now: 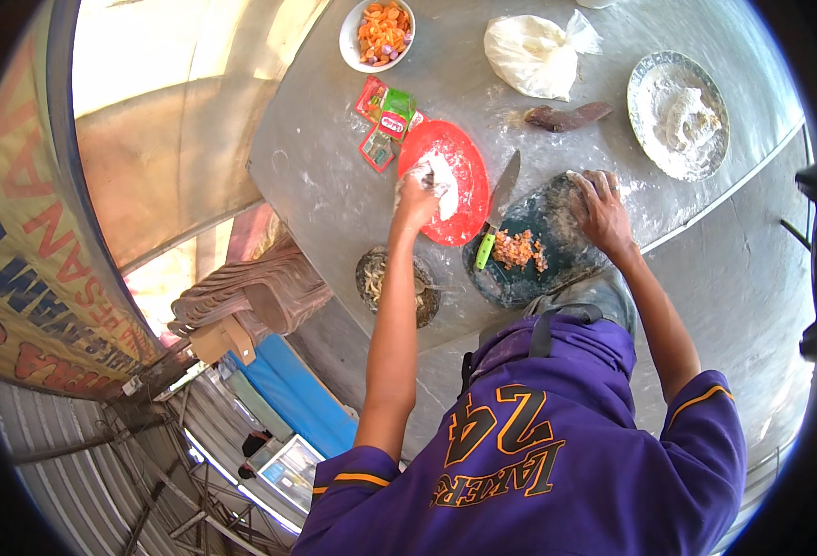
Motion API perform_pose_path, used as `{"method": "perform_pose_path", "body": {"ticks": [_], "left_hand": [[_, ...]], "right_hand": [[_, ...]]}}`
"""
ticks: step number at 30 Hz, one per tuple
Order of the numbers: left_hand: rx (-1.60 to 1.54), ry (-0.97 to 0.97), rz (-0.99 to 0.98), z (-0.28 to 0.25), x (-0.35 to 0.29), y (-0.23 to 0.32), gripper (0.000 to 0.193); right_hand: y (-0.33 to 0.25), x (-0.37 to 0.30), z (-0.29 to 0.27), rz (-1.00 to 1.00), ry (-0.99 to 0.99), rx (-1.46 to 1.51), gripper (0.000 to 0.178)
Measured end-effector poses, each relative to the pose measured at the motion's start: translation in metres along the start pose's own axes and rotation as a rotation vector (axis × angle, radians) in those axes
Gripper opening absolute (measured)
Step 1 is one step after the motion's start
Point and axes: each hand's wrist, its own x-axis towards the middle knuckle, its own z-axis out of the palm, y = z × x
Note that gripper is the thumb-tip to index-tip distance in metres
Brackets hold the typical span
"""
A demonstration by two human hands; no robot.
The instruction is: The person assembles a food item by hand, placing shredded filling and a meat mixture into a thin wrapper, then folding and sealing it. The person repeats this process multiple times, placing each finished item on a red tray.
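Over a red plate point(469, 199) dusted with white powder, my left hand point(416, 196) is closed on a white, crumpled-looking piece point(443, 185); its exact kind I cannot make out. My right hand point(603, 215) lies with fingers spread on the right side of a dark round chopping board point(519, 295), with nothing visible in it. Chopped orange-pink pieces point(519, 251) are heaped on the board. Beside them rests a knife point(486, 246) with a green handle, its blade pointing away from me past the plate's right edge.
A dark stone mortar point(371, 276) stands partly behind my left forearm. Farther off are red and green packets point(395, 116), a bowl point(345, 44) of orange slices, a tied bag of white powder point(533, 56), a long brown root-like thing point(570, 117) and a powdery plate point(643, 125).
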Motion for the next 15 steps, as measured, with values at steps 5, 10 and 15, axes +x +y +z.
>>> {"method": "perform_pose_path", "body": {"ticks": [5,10,15], "left_hand": [[0.344,0.168,0.177,-0.017,0.025,-0.032,0.018],[0.61,0.269,0.29,0.018,0.013,-0.028,0.059],[0.768,0.245,0.47,0.049,-0.007,-0.014,0.076]], "right_hand": [[-0.002,0.0,-0.002,0.021,-0.042,-0.001,0.05],[-0.003,0.001,-0.002,0.032,-0.047,-0.003,0.05],[-0.003,0.002,-0.003,0.042,-0.071,-0.007,0.05]]}}
